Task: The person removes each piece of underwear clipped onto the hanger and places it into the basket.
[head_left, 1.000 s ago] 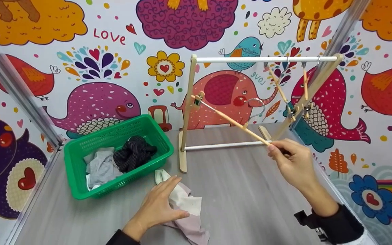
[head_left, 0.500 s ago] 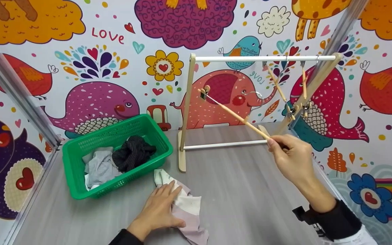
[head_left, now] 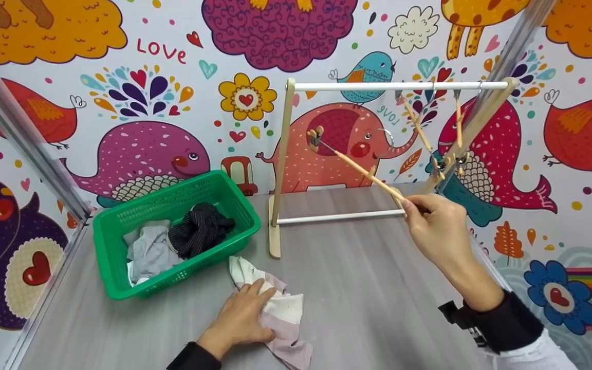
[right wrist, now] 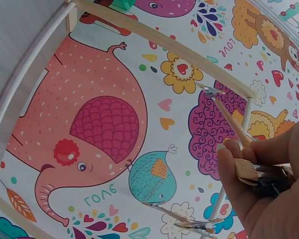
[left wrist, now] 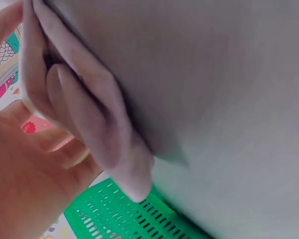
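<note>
My right hand [head_left: 437,228] pinches one end of a wooden clip hanger [head_left: 360,170], held aslant before the rack. The hanger's far metal clip [head_left: 315,137] points up and left, and its curved hook shows faintly against the wall print. A wooden clip [right wrist: 246,172] sits among the right fingers in the right wrist view. On the table lies a crumpled pink and white cloth garment [head_left: 285,313]. My left hand [head_left: 242,316] rests on its left side, thumb and fingers spread over it. Close up, pink folds [left wrist: 89,104] of it hide the left fingertips in the left wrist view.
A wooden drying rack with a white top rail [head_left: 357,86] stands at the back; two more clip hangers [head_left: 459,123] hang at its right end. Left of it, a green basket [head_left: 121,293] holds a grey garment [head_left: 152,254] and a dark striped one [head_left: 201,231]. Printed walls enclose the table.
My left hand has come down from above the garment onto it, and the cloth has shifted slightly. The hanger's far clip has swung rightward and a little up; my right hand still grips the near end.
</note>
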The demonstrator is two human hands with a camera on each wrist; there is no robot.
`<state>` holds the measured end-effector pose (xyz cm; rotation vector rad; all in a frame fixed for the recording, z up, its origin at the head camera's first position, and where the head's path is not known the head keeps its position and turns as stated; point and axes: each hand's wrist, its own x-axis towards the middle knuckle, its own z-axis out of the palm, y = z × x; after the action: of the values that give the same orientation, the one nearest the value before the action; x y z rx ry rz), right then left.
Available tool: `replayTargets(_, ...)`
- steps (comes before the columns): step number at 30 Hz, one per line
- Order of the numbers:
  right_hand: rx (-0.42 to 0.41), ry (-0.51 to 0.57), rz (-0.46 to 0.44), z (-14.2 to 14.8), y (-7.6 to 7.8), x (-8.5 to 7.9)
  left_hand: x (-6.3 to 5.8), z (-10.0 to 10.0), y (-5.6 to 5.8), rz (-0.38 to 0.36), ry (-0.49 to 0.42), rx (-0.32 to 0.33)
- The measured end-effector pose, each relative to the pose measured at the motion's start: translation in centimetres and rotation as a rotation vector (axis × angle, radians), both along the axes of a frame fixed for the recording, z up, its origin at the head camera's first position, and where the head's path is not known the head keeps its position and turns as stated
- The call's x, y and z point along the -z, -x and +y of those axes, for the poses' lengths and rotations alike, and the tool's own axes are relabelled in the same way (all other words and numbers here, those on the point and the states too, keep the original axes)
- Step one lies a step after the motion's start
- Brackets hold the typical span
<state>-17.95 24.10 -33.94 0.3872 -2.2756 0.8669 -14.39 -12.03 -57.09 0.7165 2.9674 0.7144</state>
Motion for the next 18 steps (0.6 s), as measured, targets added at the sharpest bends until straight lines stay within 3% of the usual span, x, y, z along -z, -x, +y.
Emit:
replayTargets(6,0.027,-0.027,-0.017,-0.7,0.3,-1.3,-0.2,0.1,-0.2,0.084,0.016,0.022)
replayTargets(12,0.06,-0.087,0.028,-1.3,0.9,-2.3,-0.7,0.4,-0.4,0.069,0.025,0.049)
replayTargets(18,0.066,-0.095,0.007,-1.6,1.7,-3.1,-1.0,1.0,-0.8,0.081,0.034,0.061)
